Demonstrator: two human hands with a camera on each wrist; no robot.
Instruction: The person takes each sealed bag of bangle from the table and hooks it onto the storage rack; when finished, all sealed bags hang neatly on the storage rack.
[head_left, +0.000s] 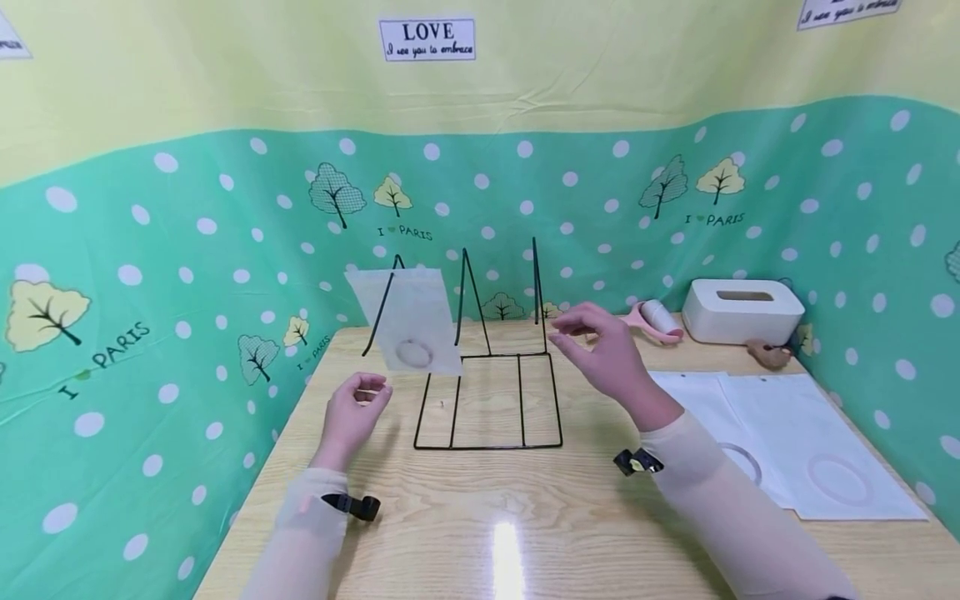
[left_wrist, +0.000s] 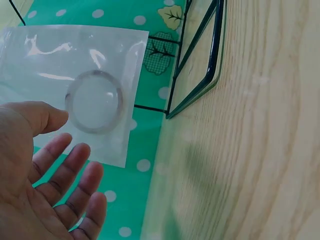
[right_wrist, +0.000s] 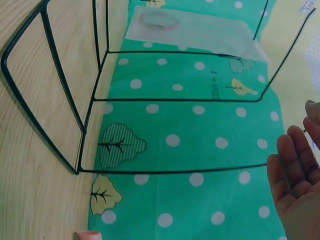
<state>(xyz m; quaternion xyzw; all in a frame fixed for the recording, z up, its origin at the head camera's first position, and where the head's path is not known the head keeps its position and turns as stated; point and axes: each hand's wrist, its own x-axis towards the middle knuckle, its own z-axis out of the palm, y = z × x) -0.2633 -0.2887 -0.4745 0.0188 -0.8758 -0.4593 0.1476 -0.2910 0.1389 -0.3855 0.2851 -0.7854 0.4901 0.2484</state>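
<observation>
Hands apart, holding nothing: left hand point(head_left: 351, 417) near the translucent bag point(head_left: 411, 317), fingers loosely curved, thumb away; right hand point(head_left: 603, 354) raised by the right wire loop, fingers relaxed, thumb just beside them. Bag with ring point(left_wrist: 119, 102) is upright at the left end of black wire rack point(head_left: 521, 400), contact with left loop unclear. Desk point(head_left: 427, 517) below; right side: two white sheets point(head_left: 802, 417), pink-handled roll point(head_left: 660, 319), white tissue box point(head_left: 720, 323)
</observation>
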